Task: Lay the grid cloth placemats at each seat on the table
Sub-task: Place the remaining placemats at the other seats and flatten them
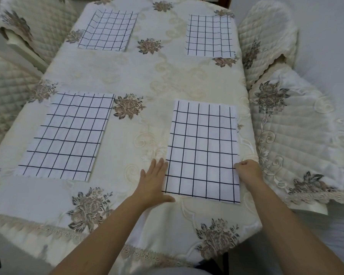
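No readable text, labels, brands or numbers in view. The grid placemats (203, 151) carry only dark crossing lines, no print. The tablecloth (147, 76) shows floral embroidery only, no lettering.

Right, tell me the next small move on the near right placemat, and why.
Probably let go. The near right placemat lies flat on the tablecloth, roughly in line with the far right placemat; the near left placemat and far left placemat are down too. The right hand pinches its right edge, the left hand rests flat at its left edge.
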A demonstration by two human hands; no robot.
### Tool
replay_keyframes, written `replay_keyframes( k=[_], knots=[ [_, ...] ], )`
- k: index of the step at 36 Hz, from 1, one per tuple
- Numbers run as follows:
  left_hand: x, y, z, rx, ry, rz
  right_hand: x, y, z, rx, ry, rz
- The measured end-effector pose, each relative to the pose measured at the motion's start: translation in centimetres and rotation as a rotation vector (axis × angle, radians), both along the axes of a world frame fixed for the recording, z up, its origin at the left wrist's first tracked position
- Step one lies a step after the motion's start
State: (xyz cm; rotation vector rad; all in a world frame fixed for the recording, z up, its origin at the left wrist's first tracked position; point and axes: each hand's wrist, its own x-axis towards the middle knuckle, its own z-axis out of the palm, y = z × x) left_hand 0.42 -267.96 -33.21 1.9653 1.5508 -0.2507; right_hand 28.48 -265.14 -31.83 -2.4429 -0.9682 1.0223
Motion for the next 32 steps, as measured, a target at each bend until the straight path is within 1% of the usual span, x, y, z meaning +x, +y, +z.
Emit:
replay_keyframes(
  k=[3,10,20,23,25,27,29,32],
  knots=[
    [0.0,-0.3,-0.2,0.015,0.036,-0.026,0.1,0.1,-0.3,-0.001,-0.021,0.012],
    [0.4,-0.6,-0.2,0.058,0.017,-0.019,0.3,0.0,-0.8,0.031,-0.052,0.037],
    [1.0,-0.7,-0.2,0.081,0.047,-0.002,0.4,0.1,-0.9,0.071,-0.004,-0.002],
    [0.9,-0.6,-0.3,0.080,0.055,-0.012,0.4,-0.1,-0.8,0.076,-0.020,-0.015],
    [0.8,-0.6,-0.5,0.060,0.053,-0.029,0.2,0.0,-0.6,0.093,-0.063,-0.032],
    [1.0,-0.5,-0.5,0.055,0.026,-0.025,-0.2,0.1,-0.3,0.136,-0.178,-0.008],
    [1.5,-0.2,-0.4,0.050,-0.014,0.017,-1.1,0.3,-0.1,0.173,-0.318,0.076],
    [2.5,0.5,-0.2,0.062,-0.021,0.054,-2.9,0.8,-0.4,0.254,-0.408,0.250]
  ],
)
